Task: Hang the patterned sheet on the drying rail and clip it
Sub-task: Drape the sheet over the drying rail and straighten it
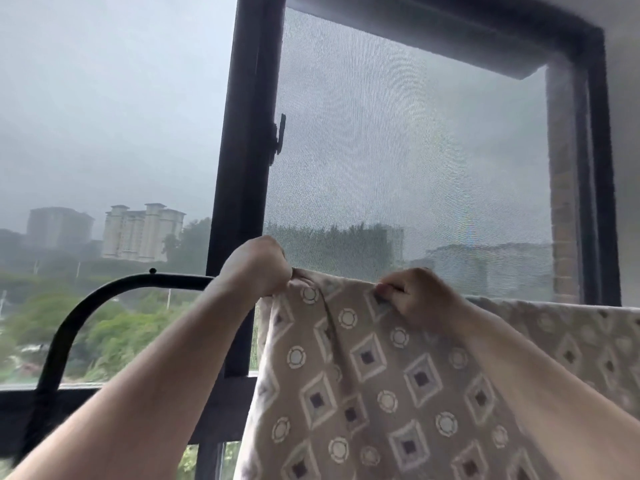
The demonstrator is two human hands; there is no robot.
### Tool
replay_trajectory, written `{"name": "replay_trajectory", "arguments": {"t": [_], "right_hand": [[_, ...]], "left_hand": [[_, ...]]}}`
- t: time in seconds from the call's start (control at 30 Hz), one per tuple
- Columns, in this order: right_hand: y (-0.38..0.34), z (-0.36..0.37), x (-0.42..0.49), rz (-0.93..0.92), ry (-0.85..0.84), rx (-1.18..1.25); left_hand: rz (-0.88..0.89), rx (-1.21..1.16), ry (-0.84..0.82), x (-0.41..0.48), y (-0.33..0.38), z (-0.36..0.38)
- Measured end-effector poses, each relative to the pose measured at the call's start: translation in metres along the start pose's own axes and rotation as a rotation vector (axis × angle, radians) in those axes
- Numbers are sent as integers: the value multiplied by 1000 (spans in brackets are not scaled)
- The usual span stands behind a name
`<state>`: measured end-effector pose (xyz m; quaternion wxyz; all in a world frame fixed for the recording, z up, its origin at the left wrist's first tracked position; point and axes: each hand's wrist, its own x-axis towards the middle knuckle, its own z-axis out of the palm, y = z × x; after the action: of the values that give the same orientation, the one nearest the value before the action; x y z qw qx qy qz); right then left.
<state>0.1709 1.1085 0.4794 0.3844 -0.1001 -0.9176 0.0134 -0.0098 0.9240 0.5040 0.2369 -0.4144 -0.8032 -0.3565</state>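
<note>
The patterned sheet (363,375) hangs over the drying rail (145,280), and its top fold runs along the rail as far as the right edge of the view. I judge that the step in hand is to spread this fold. To do it well, pull the bunched corner to the left along the rail, keep the top line straight, and let both sides hang equally, so that a clip can bite on flat cloth. No clip is in view.

At the left the rail's curved end is bare. The cloth begins just beside the window frame (242,168). There the left hand (258,268) is closed tightly and pinches the sheet's gathered top corner. Near it along the fold, the right hand (417,301) has its fingers curled down over the cloth and grips it.
</note>
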Motion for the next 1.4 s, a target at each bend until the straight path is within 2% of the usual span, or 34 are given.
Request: {"name": "replay_trajectory", "arguments": {"t": [0.1, 0.2, 0.3, 0.43, 0.53, 0.63, 0.7, 0.77, 1.0, 1.13, 1.27, 1.4], "right_hand": [[4, 1, 13, 28, 61, 21], [11, 4, 32, 103, 36, 53], [18, 6, 46, 203, -121, 160], [11, 3, 53, 285, -332, 9], [4, 4, 49, 230, -237, -12], [-6, 9, 28, 54, -19, -221], [-12, 11, 15, -1, 36, -359], [-9, 16, 6, -9, 16, -392], [24, 19, 10, 106, 0, -277], [17, 20, 9, 10, -21, -445], [23, 17, 3, 47, -9, -404], [10, 26, 10, 56, -33, -343]], "left_hand": [[7, -7, -9, 2, -1, 3], [30, -40, -22, 4, 0, 3], [63, -132, -111, 7, -6, 1], [202, -129, -189, 1, -16, -1], [244, -83, -213, -1, -17, -3], [316, 10, -231, 0, -21, 1], [346, 88, -197, 0, -25, 6], [367, 160, -166, 0, -30, 9], [364, 398, -35, -6, -56, 10], [350, 462, 59, -8, -75, -2], [210, 309, 27, -9, -102, -21], [211, 309, -7, -14, -90, -16]]}}
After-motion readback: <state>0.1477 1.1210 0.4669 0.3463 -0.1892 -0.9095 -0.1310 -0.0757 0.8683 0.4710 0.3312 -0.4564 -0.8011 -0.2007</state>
